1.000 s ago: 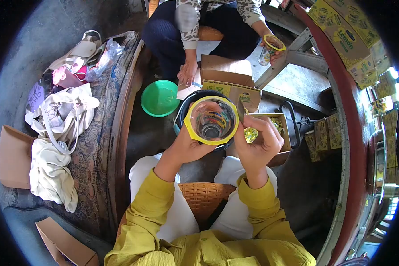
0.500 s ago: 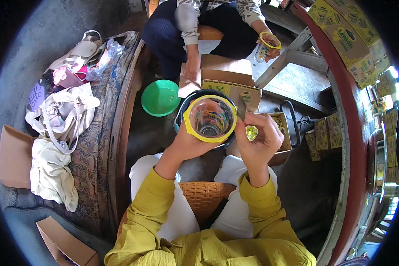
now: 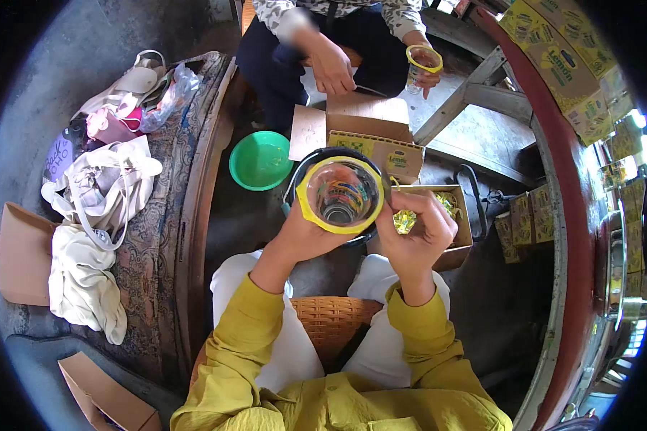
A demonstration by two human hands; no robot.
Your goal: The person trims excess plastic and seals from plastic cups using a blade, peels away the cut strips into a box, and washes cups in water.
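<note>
My left hand (image 3: 310,233) is wrapped round a clear plastic cup (image 3: 338,201), whose open mouth faces me. Yellow film edges its rim, and coloured print shows through the wall. At the cup's right side, my right hand (image 3: 417,226) is closed, with thumb and forefinger pinching a thin, dark, blade-like strip (image 3: 387,185). The strip stands against the yellow rim; its exact kind I cannot make out. Behind the cup, a dark bucket (image 3: 316,154) is mostly hidden.
Opposite, a person's hand (image 3: 428,79) holds another yellow-rimmed cup (image 3: 424,59). An open carton (image 3: 370,147) stands past the bucket, a green basin (image 3: 260,161) to its left. A box of yellow scraps (image 3: 449,205) is beyond my right hand. Bags (image 3: 111,179) lie on the left bench.
The blade-like strip has come down against the cup's rim, and my right hand has shifted slightly. The other person's free hand has lifted away from the carton.
</note>
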